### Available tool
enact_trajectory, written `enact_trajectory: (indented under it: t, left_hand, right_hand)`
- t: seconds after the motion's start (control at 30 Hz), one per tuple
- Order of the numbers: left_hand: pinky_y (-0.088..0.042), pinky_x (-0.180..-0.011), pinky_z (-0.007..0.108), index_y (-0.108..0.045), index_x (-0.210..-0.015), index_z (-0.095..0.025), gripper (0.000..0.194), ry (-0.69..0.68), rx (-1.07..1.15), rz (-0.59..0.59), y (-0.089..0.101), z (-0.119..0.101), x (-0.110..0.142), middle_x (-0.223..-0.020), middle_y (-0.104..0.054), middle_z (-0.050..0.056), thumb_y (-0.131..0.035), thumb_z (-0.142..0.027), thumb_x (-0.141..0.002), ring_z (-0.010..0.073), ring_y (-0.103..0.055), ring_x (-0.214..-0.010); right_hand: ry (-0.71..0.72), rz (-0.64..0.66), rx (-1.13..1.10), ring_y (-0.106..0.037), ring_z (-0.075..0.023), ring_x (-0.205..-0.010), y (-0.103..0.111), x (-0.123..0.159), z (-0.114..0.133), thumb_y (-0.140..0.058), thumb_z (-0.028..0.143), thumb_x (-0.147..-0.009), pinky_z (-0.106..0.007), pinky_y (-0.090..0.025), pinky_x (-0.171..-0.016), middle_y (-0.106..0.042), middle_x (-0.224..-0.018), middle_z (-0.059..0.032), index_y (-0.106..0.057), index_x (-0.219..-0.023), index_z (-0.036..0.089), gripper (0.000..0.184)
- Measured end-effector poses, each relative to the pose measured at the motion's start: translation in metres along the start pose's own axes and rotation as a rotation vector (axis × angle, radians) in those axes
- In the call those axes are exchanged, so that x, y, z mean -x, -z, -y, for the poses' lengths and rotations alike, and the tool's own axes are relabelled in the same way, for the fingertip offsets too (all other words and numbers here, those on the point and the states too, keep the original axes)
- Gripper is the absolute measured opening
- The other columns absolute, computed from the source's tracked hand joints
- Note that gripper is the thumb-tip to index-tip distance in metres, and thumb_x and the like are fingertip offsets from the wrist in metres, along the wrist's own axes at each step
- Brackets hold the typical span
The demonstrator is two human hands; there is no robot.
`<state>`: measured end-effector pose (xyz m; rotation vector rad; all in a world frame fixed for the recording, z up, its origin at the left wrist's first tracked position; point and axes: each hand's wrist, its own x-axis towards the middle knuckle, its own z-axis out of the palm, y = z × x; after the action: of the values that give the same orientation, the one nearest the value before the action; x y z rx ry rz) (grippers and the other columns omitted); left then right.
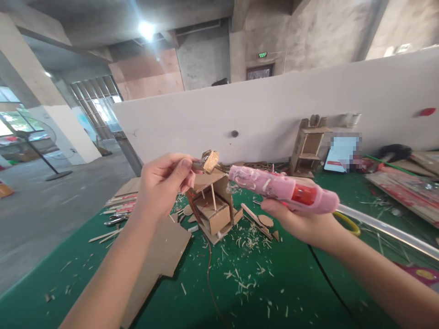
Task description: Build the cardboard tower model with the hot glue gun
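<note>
Left hand (pixel 163 178) raised centre-left, fingers pinching small brown piece (pixel 211 161); right hand (pixel 303 224) centre-right, gripping pink glue gun (pixel 283 189); nozzle tip unclear.

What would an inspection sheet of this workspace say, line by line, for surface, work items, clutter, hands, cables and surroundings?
Surface: green table, strewn with pale shavings.
Work items: pink glue gun, nozzle close to a small tan piece, contact unclear; cardboard box model with upright sticks on the table below.
Clutter: cut cardboard sheet on the left, cardboard disc right of the model.
Hands: left hand pinches the small tan piece; right hand grips the glue gun.
Cables: thin red wire near the model; black cable below the right forearm.
Surroundings: white panel behind the table, green exit sign beyond.
</note>
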<state>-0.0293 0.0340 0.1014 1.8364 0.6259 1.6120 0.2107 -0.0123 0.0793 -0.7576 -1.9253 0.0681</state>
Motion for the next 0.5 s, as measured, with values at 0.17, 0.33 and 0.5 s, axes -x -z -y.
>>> enact_trajectory:
  t: [0.17, 0.33, 0.5]
  left_hand:
    - [-0.035, -0.043, 0.022, -0.072, -0.084, -0.022, 0.017, 0.015, -0.040, -0.022, 0.000, 0.000, 0.000, -0.058, -0.060, 0.000, -0.066, -0.038, -0.083, 0.0083, -0.047, -0.048]
    - [-0.034, -0.043, 0.022, -0.070, -0.083, -0.020, 0.018, -0.023, -0.068, -0.135, 0.002, 0.001, -0.002, -0.060, -0.062, 0.001, -0.067, -0.038, -0.083, 0.0078, -0.046, -0.048]
    - [-0.034, -0.045, 0.023, -0.071, -0.083, -0.021, 0.015, -0.033, -0.049, -0.129, 0.001, 0.000, -0.002, -0.055, -0.058, -0.001, -0.066, -0.035, -0.084, 0.0087, -0.047, -0.049]
  right_hand:
    - [-0.018, -0.009, -0.065, -0.046, -0.0105, -0.050, -0.001, 0.001, 0.001, -0.058, 0.037, -0.086, -0.024, -0.039, -0.047, -0.048, -0.056, 0.0039, -0.047, -0.064, 0.022, 0.028]
    - [-0.354, -0.167, -0.199, -0.047, -0.0117, -0.051, -0.001, 0.008, -0.034, -0.053, 0.041, -0.088, -0.025, -0.039, -0.046, -0.052, -0.061, 0.0022, -0.056, -0.077, 0.021, 0.023]
    - [-0.670, 0.068, -0.122, -0.047, -0.0117, -0.045, -0.014, 0.018, -0.091, -0.050, 0.027, -0.083, -0.025, -0.040, -0.045, -0.049, -0.051, 0.0038, -0.054, -0.072, 0.018, 0.015]
